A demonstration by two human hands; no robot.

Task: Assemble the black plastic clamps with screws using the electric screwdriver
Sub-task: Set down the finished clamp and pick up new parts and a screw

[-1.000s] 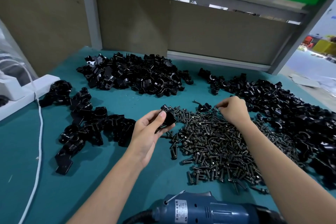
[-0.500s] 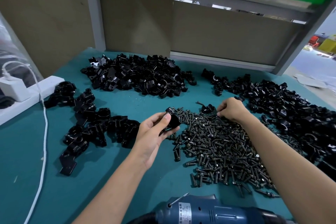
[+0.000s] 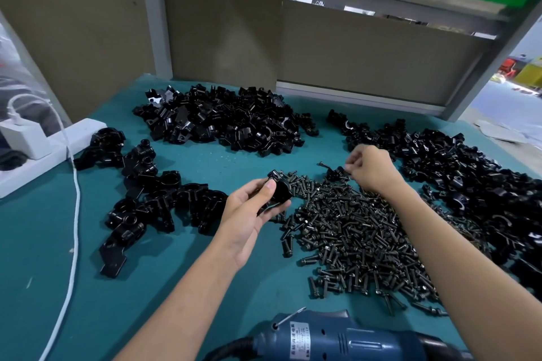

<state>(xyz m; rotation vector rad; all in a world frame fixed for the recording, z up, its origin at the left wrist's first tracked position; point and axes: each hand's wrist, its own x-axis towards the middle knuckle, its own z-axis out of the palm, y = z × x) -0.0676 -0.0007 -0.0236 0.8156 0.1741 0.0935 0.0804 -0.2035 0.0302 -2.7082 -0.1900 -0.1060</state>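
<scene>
teal bench mat point(image 3: 44, 272) | clamp piles point(image 3: 223, 123), screw heap point(image 3: 352, 231) | brown partition boards point(image 3: 223, 23) behind

The heaped black plastic clamp pieces point(image 3: 223, 123) look smooth and glossy, catching highlights. The small dark metal screws point(image 3: 352, 231) carry a duller sheen. The teal table covering point(image 3: 176, 287) is matt. The blue plastic electric screwdriver casing point(image 3: 352, 340) is satin-smooth, and the brown back panels point(image 3: 223, 23) are matt.

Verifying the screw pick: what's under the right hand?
Under the right hand: the far edge of the screw pile on the teal table, with a loose black clamp piece beside it. The hand hides whether its curled fingers hold a screw.
</scene>
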